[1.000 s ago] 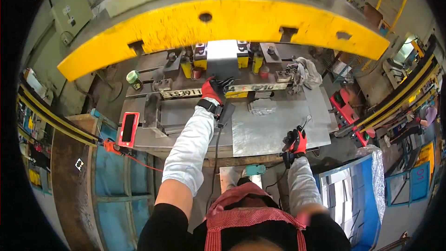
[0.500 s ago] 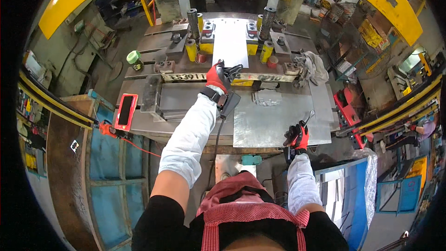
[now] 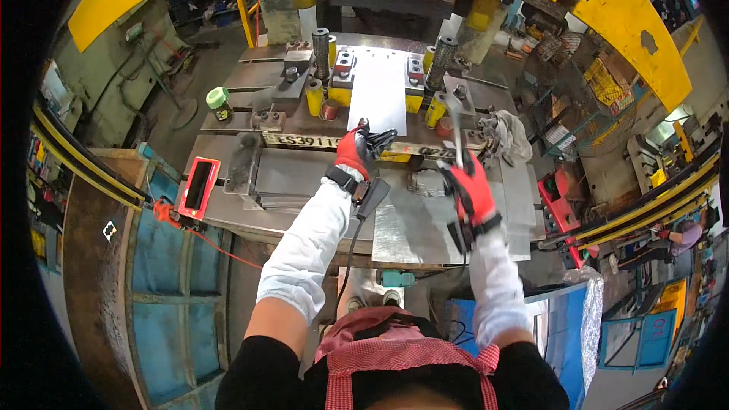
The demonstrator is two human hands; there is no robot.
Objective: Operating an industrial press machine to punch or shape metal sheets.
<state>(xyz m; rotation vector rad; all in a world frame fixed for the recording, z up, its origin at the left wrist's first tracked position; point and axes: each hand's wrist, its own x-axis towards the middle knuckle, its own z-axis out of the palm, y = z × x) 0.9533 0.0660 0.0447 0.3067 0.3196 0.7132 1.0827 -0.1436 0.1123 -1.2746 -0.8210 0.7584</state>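
Note:
A pale rectangular metal sheet point(image 3: 378, 91) lies on the press die, its near end sticking out over the front edge. My left hand point(image 3: 358, 152), in a red glove with black fingers, pinches the sheet's near left corner. To the right, my right hand point(image 3: 472, 191), gloved the same way, is closed around a slim metal hand tool point(image 3: 458, 137). The tool points up toward the die's front right and is smeared by motion, so its exact kind is unclear. Under that hand lies a flat metal plate point(image 3: 406, 231) with small cut pieces point(image 3: 427, 182) on it.
Upright guide posts point(image 3: 439, 64) flank the die, and yellow press guards point(image 3: 638, 23) arch above. A stack of sheets point(image 3: 292, 178) is left of my left hand. A red-framed phone point(image 3: 199, 186), a green-lidded jar point(image 3: 219, 102) and a grey rag point(image 3: 510, 137) lie around.
My right hand has risen from the plate's right side toward the die, carrying the tool up and left. My left hand stays at the sheet's near corner. The view has shifted slightly.

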